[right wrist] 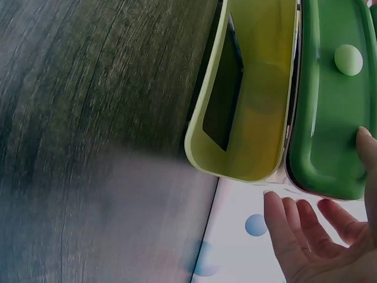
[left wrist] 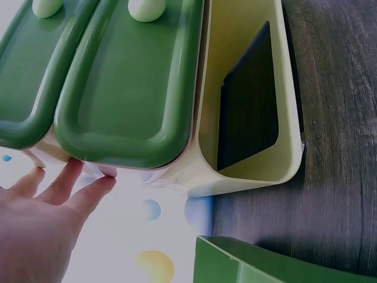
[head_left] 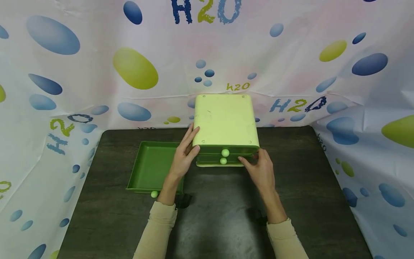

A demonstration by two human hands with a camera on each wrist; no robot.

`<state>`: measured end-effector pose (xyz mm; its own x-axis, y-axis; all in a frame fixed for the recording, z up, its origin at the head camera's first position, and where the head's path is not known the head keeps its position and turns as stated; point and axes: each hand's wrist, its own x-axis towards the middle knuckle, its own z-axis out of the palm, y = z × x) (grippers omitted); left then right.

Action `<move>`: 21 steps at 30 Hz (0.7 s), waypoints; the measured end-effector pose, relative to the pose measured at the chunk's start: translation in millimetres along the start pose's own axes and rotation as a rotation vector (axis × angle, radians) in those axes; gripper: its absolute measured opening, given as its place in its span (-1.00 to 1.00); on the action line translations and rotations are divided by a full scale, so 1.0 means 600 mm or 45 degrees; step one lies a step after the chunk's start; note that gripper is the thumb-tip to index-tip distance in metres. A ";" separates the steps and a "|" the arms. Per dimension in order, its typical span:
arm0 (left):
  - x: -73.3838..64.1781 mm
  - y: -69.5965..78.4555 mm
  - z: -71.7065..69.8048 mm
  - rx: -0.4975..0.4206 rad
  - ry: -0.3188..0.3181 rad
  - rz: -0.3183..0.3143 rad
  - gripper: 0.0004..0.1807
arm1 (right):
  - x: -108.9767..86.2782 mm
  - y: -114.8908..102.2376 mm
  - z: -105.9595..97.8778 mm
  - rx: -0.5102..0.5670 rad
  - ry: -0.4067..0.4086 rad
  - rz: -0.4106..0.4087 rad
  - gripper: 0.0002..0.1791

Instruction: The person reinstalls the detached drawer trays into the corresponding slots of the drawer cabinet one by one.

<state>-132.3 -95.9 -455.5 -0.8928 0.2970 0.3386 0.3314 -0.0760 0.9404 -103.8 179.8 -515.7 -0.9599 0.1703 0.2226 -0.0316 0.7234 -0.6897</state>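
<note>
A light yellow-green drawer cabinet (head_left: 225, 118) stands upright toward the back of the dark table. Two green drawers (left wrist: 135, 88) with round pale knobs fill its upper slots, and the lowest slot (right wrist: 262, 106) is bare, with a dark cutout inside. My left hand (head_left: 183, 154) lies along the cabinet's left side, fingers extended and fingertips against the wall. On the other side, my right hand (head_left: 261, 169) has its thumb on the lower fitted drawer's front and its fingers by the right wall. A separate green drawer (head_left: 155, 165) lies on the table, left of the cabinet.
The dark wood-grain table (head_left: 304, 187) extends to both sides and in front of the cabinet. A white sheet (head_left: 291, 21) printed with coloured spots and lettering hangs behind and beside it. The loose drawer's knob (head_left: 154, 194) faces the front, close to my left wrist.
</note>
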 end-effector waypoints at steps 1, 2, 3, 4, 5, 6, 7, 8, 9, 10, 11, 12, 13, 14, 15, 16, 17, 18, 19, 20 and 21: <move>-0.001 0.000 -0.001 0.004 0.005 -0.022 -0.33 | 0.000 0.001 -0.001 0.003 -0.009 0.002 -0.41; -0.002 0.001 -0.002 0.012 0.014 -0.043 -0.30 | 0.001 0.003 -0.003 0.003 -0.020 0.002 -0.40; -0.003 0.001 -0.003 0.022 0.024 -0.065 -0.27 | 0.002 0.005 -0.004 0.005 -0.030 0.000 -0.39; -0.005 0.001 -0.004 0.031 0.034 -0.085 -0.24 | 0.003 0.007 -0.007 0.010 -0.039 -0.003 -0.38; -0.007 0.001 -0.006 0.040 0.043 -0.101 -0.21 | 0.004 0.008 -0.009 0.018 -0.044 -0.007 -0.37; -0.009 0.002 -0.009 0.040 0.049 -0.116 -0.21 | 0.005 0.010 -0.013 0.023 -0.048 -0.010 -0.37; -0.012 0.001 -0.012 0.050 0.056 -0.119 -0.21 | 0.006 0.012 -0.016 0.025 -0.055 -0.013 -0.37; -0.016 0.002 -0.015 0.061 0.064 -0.121 -0.21 | 0.007 0.013 -0.020 0.030 -0.067 -0.019 -0.36; -0.019 0.003 -0.019 0.072 0.072 -0.119 -0.22 | 0.007 0.015 -0.023 0.035 -0.082 -0.022 -0.36; -0.023 0.004 -0.024 0.085 0.079 -0.116 -0.23 | 0.007 0.016 -0.027 0.038 -0.097 -0.027 -0.36; -0.027 0.005 -0.029 0.101 0.087 -0.111 -0.24 | 0.007 0.018 -0.031 0.038 -0.115 -0.028 -0.36; -0.031 0.007 -0.034 0.120 0.097 -0.110 -0.25 | 0.006 0.021 -0.033 0.037 -0.135 -0.024 -0.36; -0.035 0.008 -0.039 0.133 0.107 -0.105 -0.25 | 0.005 0.023 -0.036 0.044 -0.152 -0.020 -0.38; -0.038 0.010 -0.044 0.142 0.116 -0.105 -0.26 | 0.004 0.025 -0.038 0.056 -0.161 -0.011 -0.40; -0.042 0.010 -0.049 0.163 0.123 -0.106 -0.27 | 0.003 0.028 -0.039 0.065 -0.160 -0.006 -0.43; -0.046 0.012 -0.054 0.180 0.129 -0.109 -0.28 | 0.002 0.031 -0.041 0.083 -0.151 0.010 -0.47; -0.050 0.013 -0.059 0.197 0.136 -0.112 -0.29 | 0.000 0.033 -0.041 0.105 -0.141 0.034 -0.52; -0.055 0.014 -0.064 0.210 0.146 -0.121 -0.29 | -0.001 0.036 -0.042 0.131 -0.123 0.058 -0.57; -0.059 0.014 -0.069 0.221 0.155 -0.128 -0.29 | -0.002 0.038 -0.043 0.159 -0.099 0.083 -0.61; -0.064 0.016 -0.074 0.234 0.165 -0.133 -0.30 | -0.004 0.039 -0.045 0.186 -0.079 0.111 -0.65; -0.069 0.016 -0.079 0.248 0.177 -0.139 -0.30 | -0.005 0.040 -0.046 0.211 -0.059 0.136 -0.67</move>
<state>-106.2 -153.9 -458.9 -0.9555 0.1583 0.2489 0.2710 0.1381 0.9526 -94.2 215.2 -514.0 -0.9720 0.2061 0.1130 0.0290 0.5824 -0.8124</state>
